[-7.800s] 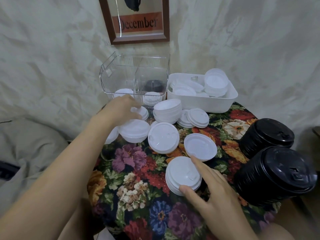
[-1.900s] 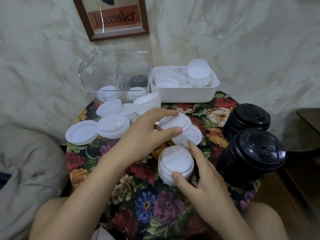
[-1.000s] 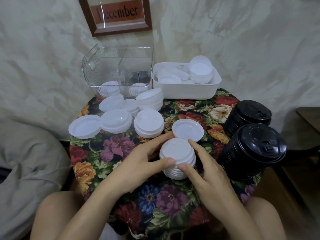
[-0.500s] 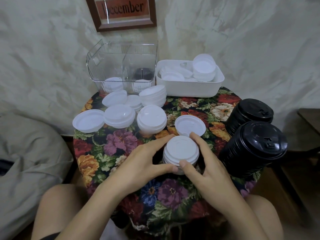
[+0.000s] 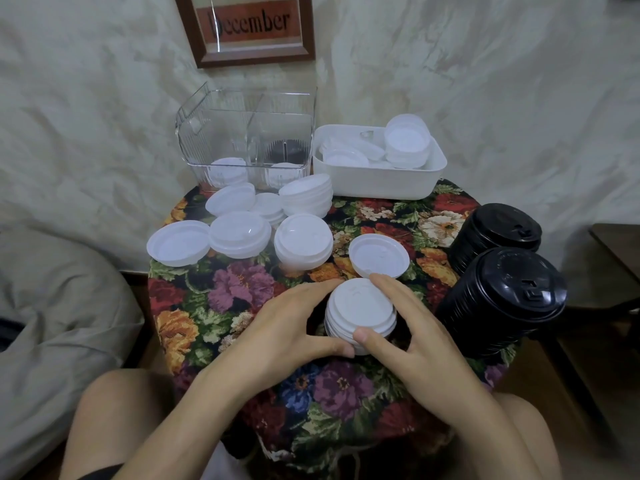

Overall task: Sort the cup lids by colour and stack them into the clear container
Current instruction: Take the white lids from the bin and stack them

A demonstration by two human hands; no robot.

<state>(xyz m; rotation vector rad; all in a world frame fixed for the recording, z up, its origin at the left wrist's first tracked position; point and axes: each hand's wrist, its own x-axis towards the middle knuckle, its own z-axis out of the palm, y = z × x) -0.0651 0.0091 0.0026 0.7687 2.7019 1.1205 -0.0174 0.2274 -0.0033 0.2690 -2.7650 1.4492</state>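
Observation:
A short stack of white lids (image 5: pixel 361 313) stands near the front of the floral table. My left hand (image 5: pixel 291 327) grips its left side and my right hand (image 5: pixel 412 327) grips its right side, thumbs at the front. A single white lid (image 5: pixel 379 255) lies upside down just behind the stack. More white lid stacks (image 5: pixel 304 243) and loose white lids (image 5: pixel 178 242) lie across the table's left half. The clear container (image 5: pixel 247 140) stands at the back left, with white lids and a black lid stack inside. Two tall stacks of black lids (image 5: pixel 505 299) stand at the right.
A white tub (image 5: pixel 379 181) holding more white lids sits at the back right, beside the clear container. The small round table (image 5: pixel 242 292) has a flowered cloth. A grey cushion lies at the left. A dark wooden edge (image 5: pixel 620 244) shows at the far right.
My left hand brought more white lids onto the front stack, then both hands closed round it. Over the last half second they have barely moved.

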